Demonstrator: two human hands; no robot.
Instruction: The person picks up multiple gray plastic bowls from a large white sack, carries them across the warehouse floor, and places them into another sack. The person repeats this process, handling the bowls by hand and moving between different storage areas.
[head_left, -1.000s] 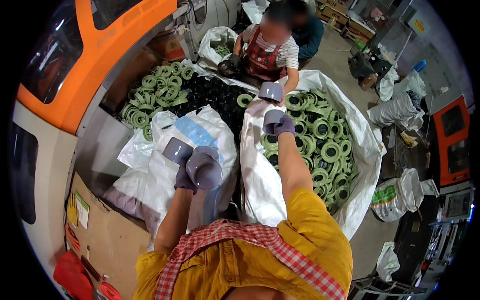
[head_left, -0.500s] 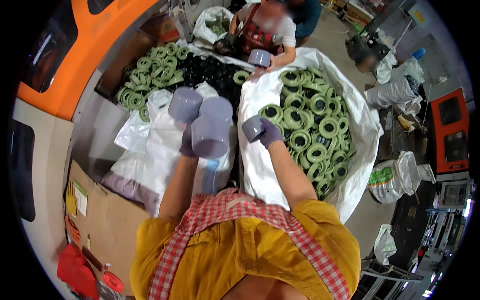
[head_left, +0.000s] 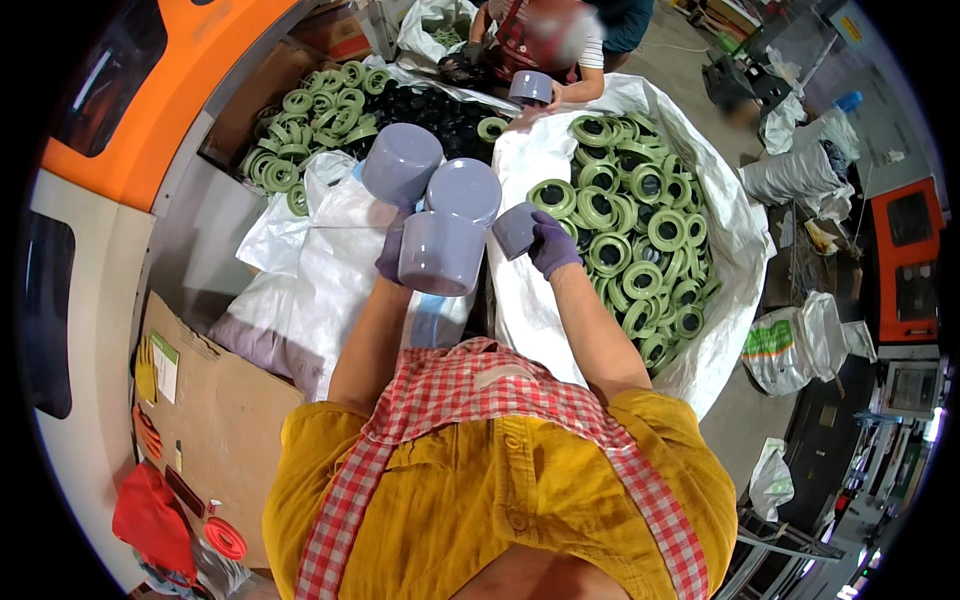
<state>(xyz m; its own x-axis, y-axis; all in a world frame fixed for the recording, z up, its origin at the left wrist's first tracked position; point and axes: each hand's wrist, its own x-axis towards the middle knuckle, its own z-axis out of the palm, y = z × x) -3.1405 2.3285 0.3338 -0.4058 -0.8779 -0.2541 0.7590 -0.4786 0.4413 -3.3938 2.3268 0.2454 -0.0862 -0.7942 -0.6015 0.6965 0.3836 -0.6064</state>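
Note:
A cluster of three glossy grey-purple plastic cups (head_left: pixel 440 256) is in my left hand (head_left: pixel 393 248), which wears a purple glove. Its fingers are mostly hidden behind the cups. My right hand (head_left: pixel 554 246), gloved the same way, grips one more grey-purple cup (head_left: pixel 514 231) by its side, close to the right of the cluster. Below the cluster lies a white woven sack (head_left: pixel 345 255). Beyond my right hand stands a big open white sack (head_left: pixel 738 230) full of green rings (head_left: pixel 610 253) with black centres.
A co-worker (head_left: pixel 535 55) across from me holds a similar cup (head_left: pixel 530 87). More green rings (head_left: pixel 280 174) and a heap of black parts (head_left: pixel 430 122) lie at the far left. An orange machine (head_left: pixel 180 80) and a cardboard sheet (head_left: pixel 225 450) border the left side.
The cup in my right hand has come nearer the cluster and now almost meets it. The cluster has tilted and shifted a little to the right.

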